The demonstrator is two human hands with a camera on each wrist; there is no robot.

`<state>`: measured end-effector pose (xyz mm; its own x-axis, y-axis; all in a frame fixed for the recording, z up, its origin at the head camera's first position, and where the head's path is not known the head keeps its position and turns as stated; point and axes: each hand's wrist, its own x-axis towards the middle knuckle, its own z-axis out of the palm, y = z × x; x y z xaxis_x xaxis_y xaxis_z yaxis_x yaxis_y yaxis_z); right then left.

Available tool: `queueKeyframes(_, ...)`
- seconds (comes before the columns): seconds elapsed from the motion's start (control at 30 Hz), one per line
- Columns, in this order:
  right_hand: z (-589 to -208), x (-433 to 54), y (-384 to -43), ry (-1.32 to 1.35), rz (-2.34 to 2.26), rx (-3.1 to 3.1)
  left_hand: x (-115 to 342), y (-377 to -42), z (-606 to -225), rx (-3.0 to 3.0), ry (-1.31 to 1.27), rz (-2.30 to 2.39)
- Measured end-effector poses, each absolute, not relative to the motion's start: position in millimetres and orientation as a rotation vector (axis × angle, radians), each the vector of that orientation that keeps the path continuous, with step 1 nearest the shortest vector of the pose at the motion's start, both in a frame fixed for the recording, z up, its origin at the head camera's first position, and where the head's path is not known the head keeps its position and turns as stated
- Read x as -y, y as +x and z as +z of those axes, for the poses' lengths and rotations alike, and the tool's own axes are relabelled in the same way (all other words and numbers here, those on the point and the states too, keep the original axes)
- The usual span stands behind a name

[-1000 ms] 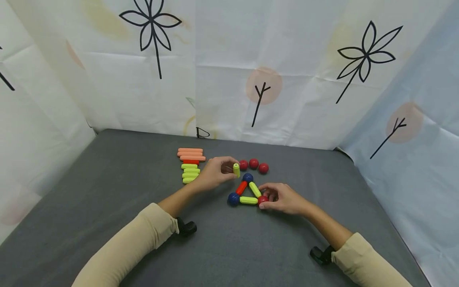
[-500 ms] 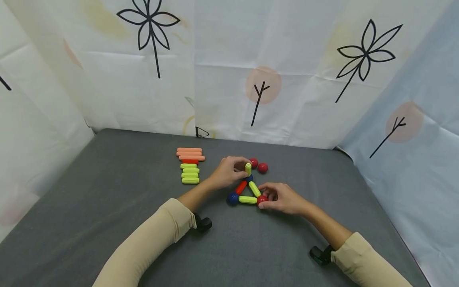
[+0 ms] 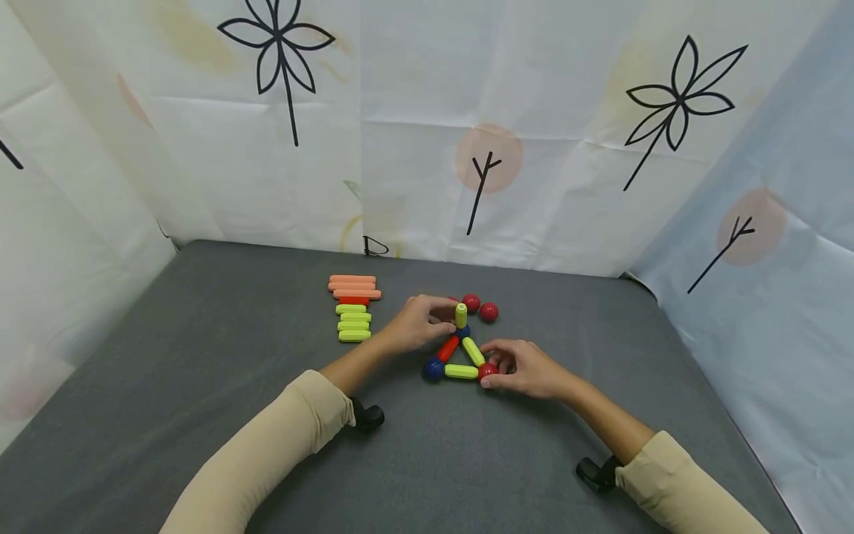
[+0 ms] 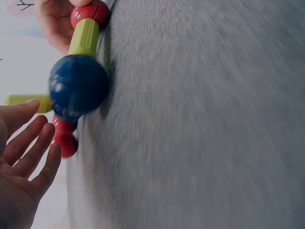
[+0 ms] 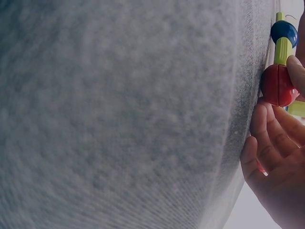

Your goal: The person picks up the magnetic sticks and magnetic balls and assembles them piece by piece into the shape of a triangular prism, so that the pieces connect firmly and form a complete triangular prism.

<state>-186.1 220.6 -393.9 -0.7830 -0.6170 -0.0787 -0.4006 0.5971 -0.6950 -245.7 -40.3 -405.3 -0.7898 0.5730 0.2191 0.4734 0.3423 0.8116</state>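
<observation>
A triangle of sticks and balls lies on the dark grey cloth. Its corners are a far blue ball [image 3: 463, 331], a near blue ball [image 3: 434, 369] and a red ball [image 3: 488, 371]. Two lime sticks and one red stick [image 3: 448, 348] link them. Another lime stick [image 3: 461, 316] stands upright on the far blue ball. My left hand [image 3: 420, 322] is beside that stick; in the left wrist view its fingers [image 4: 35, 145] are spread, with the thumb close to the stick. With thumb and fingertips, my right hand [image 3: 527, 368] holds the red corner ball.
Left of the triangle lies a column of loose sticks: several lime sticks [image 3: 354, 326], one red stick [image 3: 353, 301], and salmon sticks [image 3: 352, 286] farthest back. Loose red balls [image 3: 489, 312] sit behind the triangle, one partly hidden by my left hand. A printed curtain [image 3: 427, 185] encloses the table.
My left hand brought the upright lime stick rightward onto the far blue ball, then loosened its fingers and drew slightly back left. The right hand has stayed on the red ball.
</observation>
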Motion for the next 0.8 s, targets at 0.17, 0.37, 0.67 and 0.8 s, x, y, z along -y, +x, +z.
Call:
queueKeyframes(0.17,-394,-220,-186,-0.833,-0.983,-2.519,76,-237,-395,-2.541,0.98,1.408)
queueKeyframes(0.37,-394,-221,-186,-0.831,-0.983,-2.522,136,-227,-391,-2.632,0.961,1.342)
queueKeyframes(0.67,-395,-221,-188,-0.814,-0.973,-2.519,194,-220,-402,-2.732,0.858,1.165)
queueKeyframes(0.8,-396,-221,-188,-0.817,-0.979,-2.518,198,-221,-406,-2.729,0.879,1.153)
